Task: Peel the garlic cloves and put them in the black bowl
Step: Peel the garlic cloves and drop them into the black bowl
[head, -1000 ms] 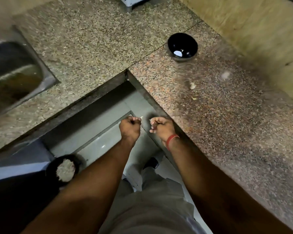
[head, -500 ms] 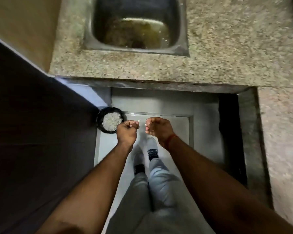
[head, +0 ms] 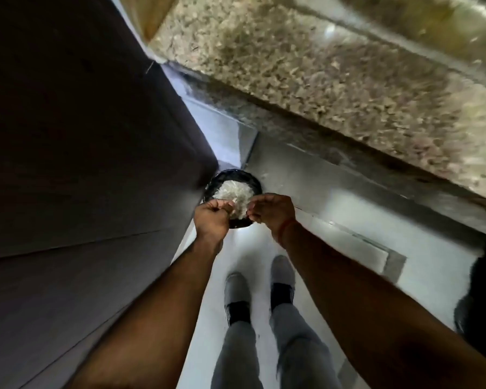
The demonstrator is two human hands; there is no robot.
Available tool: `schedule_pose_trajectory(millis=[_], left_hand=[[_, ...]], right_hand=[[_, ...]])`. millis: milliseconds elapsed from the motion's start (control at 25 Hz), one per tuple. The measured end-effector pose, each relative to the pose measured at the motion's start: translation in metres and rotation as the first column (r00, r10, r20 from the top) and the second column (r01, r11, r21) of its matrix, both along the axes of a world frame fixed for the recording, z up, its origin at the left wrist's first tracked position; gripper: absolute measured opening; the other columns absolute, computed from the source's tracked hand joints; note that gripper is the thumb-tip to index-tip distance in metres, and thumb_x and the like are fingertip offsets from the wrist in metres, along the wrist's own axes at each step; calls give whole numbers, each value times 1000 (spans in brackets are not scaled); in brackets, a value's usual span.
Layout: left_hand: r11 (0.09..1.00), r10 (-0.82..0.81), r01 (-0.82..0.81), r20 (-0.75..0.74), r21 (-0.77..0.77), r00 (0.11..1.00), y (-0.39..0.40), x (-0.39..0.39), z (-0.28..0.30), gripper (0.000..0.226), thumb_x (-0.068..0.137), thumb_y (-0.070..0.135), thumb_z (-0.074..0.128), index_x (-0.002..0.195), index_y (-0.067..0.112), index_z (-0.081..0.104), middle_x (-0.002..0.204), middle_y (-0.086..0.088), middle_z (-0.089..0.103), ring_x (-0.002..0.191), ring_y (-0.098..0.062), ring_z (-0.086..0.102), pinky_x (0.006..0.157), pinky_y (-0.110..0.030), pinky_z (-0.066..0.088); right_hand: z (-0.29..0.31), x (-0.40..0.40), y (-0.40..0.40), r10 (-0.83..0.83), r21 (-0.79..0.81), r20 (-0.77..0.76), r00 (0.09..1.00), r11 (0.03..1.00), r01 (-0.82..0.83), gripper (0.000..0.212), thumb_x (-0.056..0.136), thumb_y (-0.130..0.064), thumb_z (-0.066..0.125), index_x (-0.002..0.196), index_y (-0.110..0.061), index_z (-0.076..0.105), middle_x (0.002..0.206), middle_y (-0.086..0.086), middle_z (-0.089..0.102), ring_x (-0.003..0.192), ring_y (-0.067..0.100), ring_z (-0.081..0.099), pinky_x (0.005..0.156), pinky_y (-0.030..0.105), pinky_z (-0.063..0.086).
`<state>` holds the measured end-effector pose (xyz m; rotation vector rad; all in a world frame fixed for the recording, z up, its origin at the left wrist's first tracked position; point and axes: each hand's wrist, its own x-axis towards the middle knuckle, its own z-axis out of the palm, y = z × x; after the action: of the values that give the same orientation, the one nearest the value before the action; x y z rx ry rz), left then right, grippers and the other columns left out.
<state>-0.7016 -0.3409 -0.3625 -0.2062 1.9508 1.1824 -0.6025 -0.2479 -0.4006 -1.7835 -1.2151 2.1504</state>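
My left hand (head: 212, 217) is curled, and a small pale garlic clove (head: 231, 204) shows at its fingertips. My right hand (head: 272, 210), a red thread on its wrist, pinches a thin whitish bit of garlic skin (head: 249, 214). The two hands are close together, just above the near rim of a round black bin (head: 236, 175) on the floor, which holds a heap of white garlic skins (head: 233, 192). The black bowl is out of view.
A speckled granite counter (head: 334, 80) runs across the upper right, with the steel sink's rim (head: 432, 32) at the top right. A dark cabinet side (head: 82, 136) fills the left. My two shoes (head: 260, 287) stand on the pale floor below the hands.
The view has swung left from the counter with the black bowl down to the floor. Both hands, still pinching their pieces, have moved over the bin of skins.
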Motion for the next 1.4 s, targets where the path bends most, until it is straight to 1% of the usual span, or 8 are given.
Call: schedule_pose_trajectory(millis=[200, 440, 600, 680, 840, 1040, 1240, 1400], left_hand=[[991, 26, -29, -24, -134, 999, 6, -35, -101, 32, 86, -14, 49, 83, 5, 74, 82, -13, 71, 59, -15, 59, 38, -12, 37], [959, -5, -16, -73, -284, 997, 6, -43, -171, 9, 66, 9, 83, 68, 15, 77, 75, -1, 77, 77, -19, 75, 74, -37, 63], [956, 8, 7, 49, -292, 999, 21, -41, -176, 10, 87, 13, 65, 80, 9, 71, 87, -14, 74, 79, -29, 71, 69, -42, 62], [962, 207, -160, 205, -222, 957, 25, -43, -169, 19, 95, 13, 51, 86, 5, 65, 74, -15, 65, 56, -26, 61, 43, -31, 50], [948, 318, -308, 269, -78, 909, 13, -49, -159, 29, 97, 17, 46, 104, 5, 72, 91, -12, 77, 33, -12, 46, 36, -15, 25], [961, 250, -205, 272, -185, 929, 5, -44, -160, 29, 98, 26, 49, 73, 16, 59, 50, 0, 54, 32, -13, 35, 41, -18, 22], [969, 247, -230, 299, -90, 922, 3, -43, -160, 33, 103, 29, 48, 91, 7, 69, 76, -15, 69, 39, -15, 50, 37, -15, 23], [976, 219, -215, 283, -44, 934, 3, -42, -165, 45, 104, 49, 48, 93, 11, 70, 83, -2, 72, 69, -14, 64, 62, -25, 51]], right_hand=[[-106, -43, 7, 221, 183, 201, 954, 949, -258, 16, 78, -2, 69, 80, -14, 80, 87, 14, 77, 86, 31, 74, 84, 49, 62], [-125, -64, 2, 393, 500, 267, 880, 724, -475, 22, 78, 7, 67, 91, -4, 81, 96, 12, 78, 95, 24, 73, 98, 31, 53], [-136, -71, -6, 618, 425, 227, 753, 633, -648, 42, 88, 2, 58, 126, -10, 72, 124, 13, 72, 121, 27, 65, 111, 34, 46], [-151, -63, -11, 762, 330, 246, 599, 516, -791, 53, 100, -12, 51, 152, -23, 49, 143, 12, 61, 131, 28, 57, 114, 37, 43], [-174, -38, -2, 850, -13, 523, 64, 84, -996, 61, 108, -41, 33, 164, -26, 14, 171, 11, 8, 157, 33, 6, 121, 56, 25], [-147, -49, -22, 814, 568, 246, 527, 319, -758, 58, 106, -30, 39, 162, -26, 25, 167, 8, 27, 152, 20, 29, 124, 32, 25], [-161, -47, -14, 844, 170, 397, 361, 319, -933, 58, 109, -36, 40, 163, -25, 22, 166, 14, 28, 152, 31, 28, 123, 41, 27], [-147, -57, -14, 720, 433, 250, 647, 515, -740, 50, 105, -24, 44, 155, -19, 43, 151, 14, 52, 139, 30, 49, 117, 38, 37]])
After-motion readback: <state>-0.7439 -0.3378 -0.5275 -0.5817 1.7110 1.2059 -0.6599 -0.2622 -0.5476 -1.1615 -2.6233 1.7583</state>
